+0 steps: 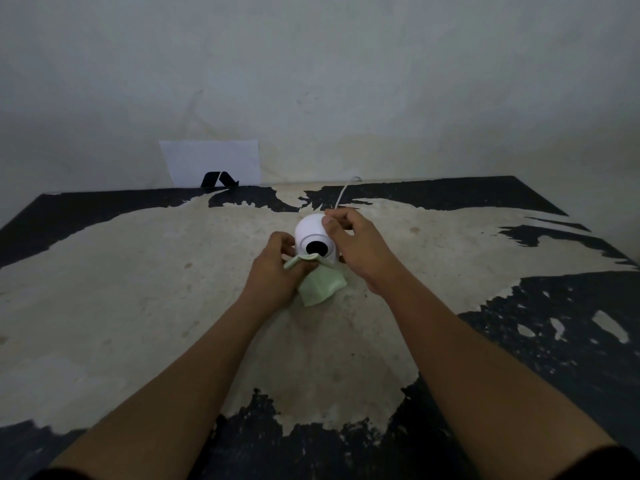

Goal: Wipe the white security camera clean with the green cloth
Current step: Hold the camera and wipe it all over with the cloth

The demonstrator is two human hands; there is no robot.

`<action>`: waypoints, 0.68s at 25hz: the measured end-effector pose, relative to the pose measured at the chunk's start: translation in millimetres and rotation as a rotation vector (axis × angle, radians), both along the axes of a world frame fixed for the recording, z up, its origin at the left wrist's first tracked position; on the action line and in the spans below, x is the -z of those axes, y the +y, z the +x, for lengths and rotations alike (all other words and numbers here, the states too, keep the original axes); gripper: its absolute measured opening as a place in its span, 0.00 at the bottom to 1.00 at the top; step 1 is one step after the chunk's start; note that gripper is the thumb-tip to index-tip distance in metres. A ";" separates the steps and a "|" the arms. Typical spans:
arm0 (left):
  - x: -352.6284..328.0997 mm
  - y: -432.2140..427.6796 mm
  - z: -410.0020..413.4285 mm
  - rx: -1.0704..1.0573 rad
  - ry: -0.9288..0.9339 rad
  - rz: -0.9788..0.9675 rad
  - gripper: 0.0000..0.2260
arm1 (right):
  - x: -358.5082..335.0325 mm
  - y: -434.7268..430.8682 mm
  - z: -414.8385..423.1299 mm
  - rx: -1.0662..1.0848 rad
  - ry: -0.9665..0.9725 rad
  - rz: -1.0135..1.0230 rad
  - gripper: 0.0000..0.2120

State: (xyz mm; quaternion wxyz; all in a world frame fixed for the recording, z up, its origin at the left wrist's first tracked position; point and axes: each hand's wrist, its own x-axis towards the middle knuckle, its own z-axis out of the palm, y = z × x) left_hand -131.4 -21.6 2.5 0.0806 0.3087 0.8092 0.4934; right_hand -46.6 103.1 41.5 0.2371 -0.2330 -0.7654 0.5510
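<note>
The white security camera (316,239) sits upright on the worn table (138,289), its dark lens (317,248) facing the viewer. The left hand (277,271) pinches the green cloth (320,284) between thumb and fingers, pressing its top edge against the camera just below the lens; the rest hangs in front. The right hand (353,242) grips the camera's upper right side, fingers curled. A white cable (341,195) runs behind the camera toward the wall.

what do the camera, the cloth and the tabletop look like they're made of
Security camera: likely smooth white plastic, even sheen, black lens.
Green cloth: soft thin fabric, folds limply, maybe microfibre.
Tabletop: hard pale surface under peeling black coating; material unclear.
</note>
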 end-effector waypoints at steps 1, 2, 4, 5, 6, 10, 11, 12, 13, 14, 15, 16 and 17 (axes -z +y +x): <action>-1.0 -3.7 -3.3 0.013 0.004 -0.022 0.16 | 0.0 0.7 0.0 -0.004 0.003 -0.005 0.12; -2.2 -6.2 -5.6 0.023 0.003 -0.038 0.14 | 0.3 1.5 -0.1 -0.009 0.009 -0.008 0.12; -3.9 -4.7 -5.1 0.025 -0.004 -0.047 0.15 | 0.9 2.8 -0.5 -0.015 0.017 -0.006 0.11; -3.6 -1.1 -1.9 0.017 -0.009 -0.034 0.18 | 1.3 3.0 -0.7 -0.015 0.017 0.002 0.11; -2.2 3.7 2.4 0.005 -0.019 -0.008 0.21 | 1.3 3.0 -0.7 -0.013 0.017 0.015 0.11; 6.3 20.7 19.5 -0.157 -0.051 0.060 0.32 | -0.6 2.4 1.4 -0.009 0.007 0.030 0.13; 8.3 23.0 21.7 -0.212 -0.043 0.040 0.33 | -1.3 2.2 1.9 -0.012 0.001 0.036 0.13; 9.1 24.9 23.3 -0.254 -0.032 0.015 0.33 | -1.5 2.1 2.2 -0.014 -0.005 0.052 0.14; 8.9 26.7 24.9 -0.281 -0.022 -0.008 0.33 | -1.8 2.2 2.4 -0.016 -0.010 0.067 0.14; 8.9 28.1 26.0 -0.292 -0.012 -0.027 0.32 | -1.8 2.3 2.3 -0.016 -0.013 0.072 0.14; 9.0 28.9 26.6 -0.292 -0.007 -0.035 0.32 | -1.7 2.5 2.3 -0.016 -0.015 0.070 0.14; 9.6 28.5 26.2 -0.283 -0.011 -0.033 0.32 | -1.4 2.9 2.0 -0.015 -0.018 0.067 0.14; 10.6 26.2 25.0 -0.262 -0.014 -0.029 0.31 | -0.8 3.2 1.7 -0.014 -0.020 0.062 0.14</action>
